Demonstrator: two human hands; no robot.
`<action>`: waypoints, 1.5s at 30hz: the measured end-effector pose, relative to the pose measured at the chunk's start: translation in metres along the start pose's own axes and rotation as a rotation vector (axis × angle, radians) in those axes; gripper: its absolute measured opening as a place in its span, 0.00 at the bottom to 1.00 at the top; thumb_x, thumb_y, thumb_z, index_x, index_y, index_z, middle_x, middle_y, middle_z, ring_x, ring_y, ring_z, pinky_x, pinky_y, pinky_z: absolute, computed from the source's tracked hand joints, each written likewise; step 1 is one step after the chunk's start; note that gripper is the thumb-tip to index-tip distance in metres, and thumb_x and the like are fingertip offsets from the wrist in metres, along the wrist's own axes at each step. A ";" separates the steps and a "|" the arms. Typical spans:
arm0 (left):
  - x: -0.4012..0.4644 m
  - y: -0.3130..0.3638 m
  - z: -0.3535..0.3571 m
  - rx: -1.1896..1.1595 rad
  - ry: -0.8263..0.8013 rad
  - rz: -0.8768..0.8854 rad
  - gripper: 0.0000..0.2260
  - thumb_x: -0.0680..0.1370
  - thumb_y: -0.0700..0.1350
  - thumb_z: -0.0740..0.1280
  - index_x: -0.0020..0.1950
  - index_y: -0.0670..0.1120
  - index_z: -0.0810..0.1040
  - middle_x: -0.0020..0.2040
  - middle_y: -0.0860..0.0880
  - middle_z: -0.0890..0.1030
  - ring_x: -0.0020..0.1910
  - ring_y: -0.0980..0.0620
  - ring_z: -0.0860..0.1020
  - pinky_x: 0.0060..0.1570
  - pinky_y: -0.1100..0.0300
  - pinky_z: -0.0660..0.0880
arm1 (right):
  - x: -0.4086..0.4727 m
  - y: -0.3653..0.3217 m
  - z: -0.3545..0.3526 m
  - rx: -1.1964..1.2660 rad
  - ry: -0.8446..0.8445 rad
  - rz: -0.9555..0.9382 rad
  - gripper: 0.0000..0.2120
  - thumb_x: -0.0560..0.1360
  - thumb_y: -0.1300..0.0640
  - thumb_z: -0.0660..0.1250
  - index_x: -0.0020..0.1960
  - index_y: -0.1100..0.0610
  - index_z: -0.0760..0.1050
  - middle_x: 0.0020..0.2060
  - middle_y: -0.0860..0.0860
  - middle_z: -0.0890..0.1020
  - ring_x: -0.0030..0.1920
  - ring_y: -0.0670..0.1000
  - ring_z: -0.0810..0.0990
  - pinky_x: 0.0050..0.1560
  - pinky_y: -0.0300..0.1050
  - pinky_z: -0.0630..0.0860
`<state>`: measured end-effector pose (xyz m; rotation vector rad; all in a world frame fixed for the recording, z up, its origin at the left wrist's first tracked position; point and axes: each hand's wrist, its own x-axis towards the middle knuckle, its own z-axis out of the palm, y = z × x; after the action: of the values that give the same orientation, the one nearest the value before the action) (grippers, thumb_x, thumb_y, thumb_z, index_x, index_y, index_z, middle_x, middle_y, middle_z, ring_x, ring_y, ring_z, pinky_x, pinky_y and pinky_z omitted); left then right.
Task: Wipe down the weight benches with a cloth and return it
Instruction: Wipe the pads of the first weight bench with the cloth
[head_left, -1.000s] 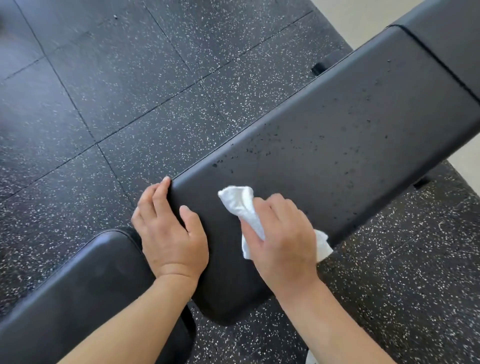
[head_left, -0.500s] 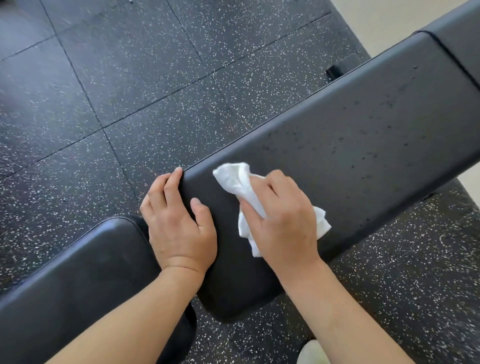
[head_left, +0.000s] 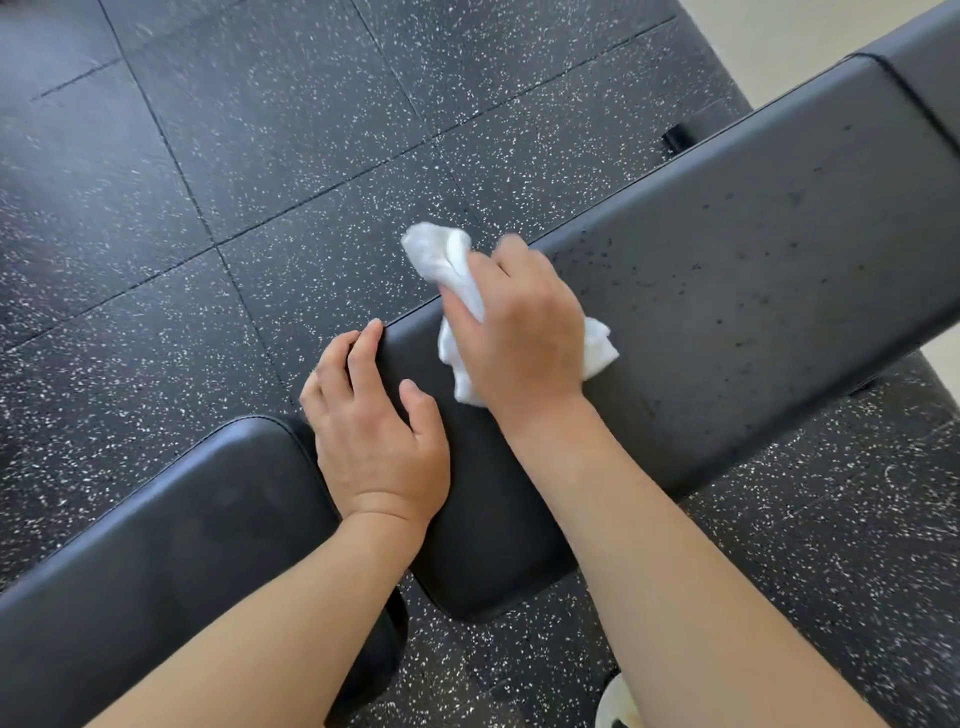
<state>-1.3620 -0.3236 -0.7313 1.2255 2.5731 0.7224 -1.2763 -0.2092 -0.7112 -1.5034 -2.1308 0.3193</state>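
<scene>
1. Cloth (head_left: 452, 270): white, soft and light, bunched under the right hand (head_left: 519, 332) on the long bench pad (head_left: 753, 270). It is limp, so it likely takes shape only from the hand pressing it. One loose end sticks out past the pad's far edge and another shows behind the palm.
2. Right hand: fingers curled and closed on the cloth, pressing it flat against the pad near the far edge. The best hold is probably the bunched middle, with the loose ends tucked in so they do not drag.
3. Left hand (head_left: 374, 431): fingers spread and lying flat over the pad's near end corner, holding nothing, apparently bracing.
4. Bench pad: firm, smooth upholstery carrying dark specks that may be droplets or dirt; the view is too coarse to say which.
5. Edges: rounded rims on both long sides; a narrow gap separates this pad from the seat pad (head_left: 171, 530) by the left wrist.
6. Room: the pad runs unobstructed to the upper right. Speckled floor (head_left: 260, 156) lies open on both sides.
</scene>
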 end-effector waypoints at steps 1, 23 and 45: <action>0.000 0.001 0.000 0.000 -0.002 0.002 0.27 0.78 0.50 0.57 0.77 0.47 0.70 0.74 0.46 0.70 0.70 0.38 0.68 0.71 0.52 0.62 | 0.014 -0.009 0.007 -0.030 -0.043 -0.007 0.10 0.79 0.52 0.68 0.47 0.58 0.81 0.44 0.56 0.79 0.44 0.59 0.77 0.40 0.53 0.70; 0.000 -0.001 0.003 0.000 0.005 -0.019 0.27 0.78 0.52 0.57 0.78 0.51 0.69 0.75 0.50 0.69 0.71 0.42 0.67 0.66 0.52 0.66 | -0.009 0.032 -0.011 -0.162 0.080 -0.086 0.22 0.81 0.37 0.64 0.42 0.56 0.73 0.38 0.53 0.76 0.38 0.58 0.73 0.38 0.51 0.62; -0.001 -0.004 0.003 0.001 0.011 -0.005 0.26 0.78 0.51 0.57 0.77 0.50 0.69 0.74 0.48 0.70 0.70 0.40 0.67 0.70 0.49 0.64 | 0.003 0.050 -0.010 0.032 0.020 -0.324 0.19 0.77 0.45 0.73 0.36 0.56 0.72 0.33 0.54 0.74 0.34 0.59 0.73 0.34 0.54 0.70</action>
<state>-1.3633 -0.3254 -0.7364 1.2176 2.5846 0.7290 -1.2313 -0.1891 -0.7251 -1.1134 -2.2951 0.2182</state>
